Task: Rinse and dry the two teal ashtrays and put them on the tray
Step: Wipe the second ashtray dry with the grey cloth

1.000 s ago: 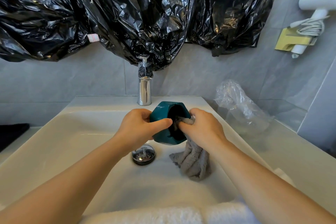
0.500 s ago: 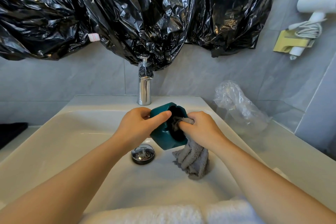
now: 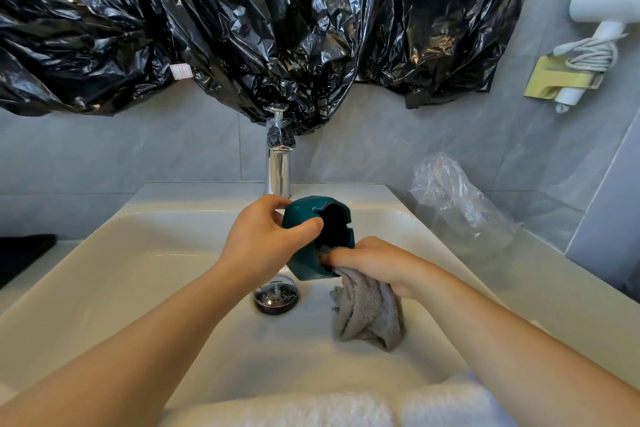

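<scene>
While left hand (image 3: 259, 243) grips the faceted teal ashtray (image 3: 304, 253), right hand (image 3: 367, 260) clutches nubby grey cloth (image 3: 370, 315).

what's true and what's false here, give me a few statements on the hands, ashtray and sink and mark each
1. The left hand grips the teal ashtray over the sink. True.
2. The right hand holds a yellow sponge. False: it holds a grey cloth against the ashtray's opening.
3. Water streams from the tap. False: no stream shows.
4. A metal drain plug sits in the sink's basin. True.
5. Two ashtrays are in view. False: only one shows.
</scene>
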Demonstrator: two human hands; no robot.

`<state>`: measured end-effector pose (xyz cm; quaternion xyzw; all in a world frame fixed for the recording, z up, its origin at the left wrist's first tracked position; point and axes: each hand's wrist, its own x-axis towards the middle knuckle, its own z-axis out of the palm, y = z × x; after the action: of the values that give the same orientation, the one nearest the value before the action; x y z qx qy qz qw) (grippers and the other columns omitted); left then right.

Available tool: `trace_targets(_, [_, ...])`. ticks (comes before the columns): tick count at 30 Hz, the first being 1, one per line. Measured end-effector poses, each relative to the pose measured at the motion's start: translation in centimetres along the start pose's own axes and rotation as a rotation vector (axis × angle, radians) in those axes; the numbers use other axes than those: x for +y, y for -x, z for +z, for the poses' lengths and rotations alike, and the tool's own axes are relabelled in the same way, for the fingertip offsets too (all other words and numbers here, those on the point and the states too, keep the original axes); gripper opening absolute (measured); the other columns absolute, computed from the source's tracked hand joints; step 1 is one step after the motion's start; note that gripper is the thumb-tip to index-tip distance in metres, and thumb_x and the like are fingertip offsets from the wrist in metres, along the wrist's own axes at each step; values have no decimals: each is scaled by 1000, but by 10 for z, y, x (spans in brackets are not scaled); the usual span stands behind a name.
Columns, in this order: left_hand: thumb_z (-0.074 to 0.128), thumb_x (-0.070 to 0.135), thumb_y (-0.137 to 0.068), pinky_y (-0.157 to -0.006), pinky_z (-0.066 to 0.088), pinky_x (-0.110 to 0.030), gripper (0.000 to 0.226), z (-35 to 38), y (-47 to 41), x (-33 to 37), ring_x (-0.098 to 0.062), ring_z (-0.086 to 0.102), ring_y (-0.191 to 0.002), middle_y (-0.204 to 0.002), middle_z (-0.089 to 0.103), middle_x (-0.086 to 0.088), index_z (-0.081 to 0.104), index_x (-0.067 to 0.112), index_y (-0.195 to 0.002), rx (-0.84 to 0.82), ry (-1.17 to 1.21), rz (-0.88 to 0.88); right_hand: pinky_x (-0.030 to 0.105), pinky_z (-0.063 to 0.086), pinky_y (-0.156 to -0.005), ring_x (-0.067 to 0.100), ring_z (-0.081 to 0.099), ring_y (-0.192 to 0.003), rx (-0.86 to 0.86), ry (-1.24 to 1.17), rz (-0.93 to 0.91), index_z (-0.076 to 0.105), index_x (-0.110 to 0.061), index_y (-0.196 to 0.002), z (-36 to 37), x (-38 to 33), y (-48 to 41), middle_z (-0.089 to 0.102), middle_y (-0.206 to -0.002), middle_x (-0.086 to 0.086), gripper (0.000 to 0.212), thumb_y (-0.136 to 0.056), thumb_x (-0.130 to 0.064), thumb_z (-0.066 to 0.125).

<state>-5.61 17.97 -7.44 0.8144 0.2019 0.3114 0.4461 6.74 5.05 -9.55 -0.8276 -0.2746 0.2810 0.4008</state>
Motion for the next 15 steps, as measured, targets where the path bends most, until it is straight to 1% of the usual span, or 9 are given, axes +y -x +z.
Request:
trace_targets(1, [72, 40, -79, -63, 53, -19, 51, -1, 0, 0, -11, 65, -82, -93, 66, 2, 57, 18, -122, 2, -7, -1, 30, 45, -67, 23, 64, -68, -18, 23, 19, 70, -6, -84, 0, 1, 0, 69, -71, 8, 44, -66, -46, 72])
trace_targets(2, [72, 40, -78, -64, 54, -20, 51, -1, 0, 0, -11, 66, -81, -92, 67, 2, 57, 18, -122, -6, -10, 0, 29, 44, -65, 22, 63, -67, 7, 39, 9, 70, -6, -82, 0, 1, -1, 67, -69, 8, 41, -68, -44, 72])
trace_targets(4, [72, 39, -78, -66, 56, -22, 47, -1, 1, 1, -10, 66, -80, -90, 68, 3, 59, 20, -119, -37, 0, 12, 27, 37, -58, 18, 52, -59, 154, 95, -78, 61, -11, -65, -4, 0, -2, 55, -59, 3, 29, -72, -36, 72])
trace_targets(5, [72, 39, -78, -67, 56, -22, 43, 0, 2, 1, -10, 66, -80, -89, 68, 4, 60, 21, -116, -59, -1, 21, 27, 34, -56, 17, 47, -57, 246, 143, -138, 54, -14, -59, -8, 1, -3, 49, -55, 0, 30, -73, -34, 72])
trace_targets(6, [72, 39, -79, -67, 56, -21, 39, 0, 3, 2, -9, 66, -81, -88, 68, 5, 62, 22, -112, -80, -4, 29, 28, 32, -55, 16, 45, -56, 324, 203, -199, 49, -17, -57, -10, 1, -2, 46, -55, -3, 33, -73, -35, 72])
trace_targets(8, [71, 38, -80, -63, 54, -16, 32, 0, 2, 4, -9, 66, -80, -88, 69, 6, 63, 23, -108, -106, -1, 34, 29, 31, -54, 17, 45, -58, 435, 329, -302, 47, -20, -57, -12, 1, 2, 47, -55, -6, 36, -75, -40, 70])
trace_targets(11, [69, 36, -83, -56, 52, -10, 23, -2, 2, 6, -7, 66, -79, -86, 69, 6, 61, 25, -102, -115, 19, 29, 30, 26, -49, 16, 43, -57, 536, 448, -410, 42, -24, -56, -10, -3, 10, 46, -54, -5, 39, -81, -45, 65])
trace_targets(13, [68, 35, -84, -55, 52, -10, 24, -2, 2, 6, -7, 65, -78, -87, 68, 5, 60, 24, -103, -112, 40, 20, 30, 23, -48, 15, 40, -55, 582, 489, -462, 39, -24, -57, -9, -6, 12, 45, -54, -5, 41, -84, -44, 63])
trace_targets(15, [68, 35, -84, -56, 53, -11, 27, -2, 1, 5, -9, 67, -79, -88, 69, 2, 61, 22, -106, -104, 65, 10, 30, 25, -49, 15, 39, -54, 563, 451, -459, 39, -24, -56, -9, -4, 9, 44, -53, -6, 41, -85, -41, 62])
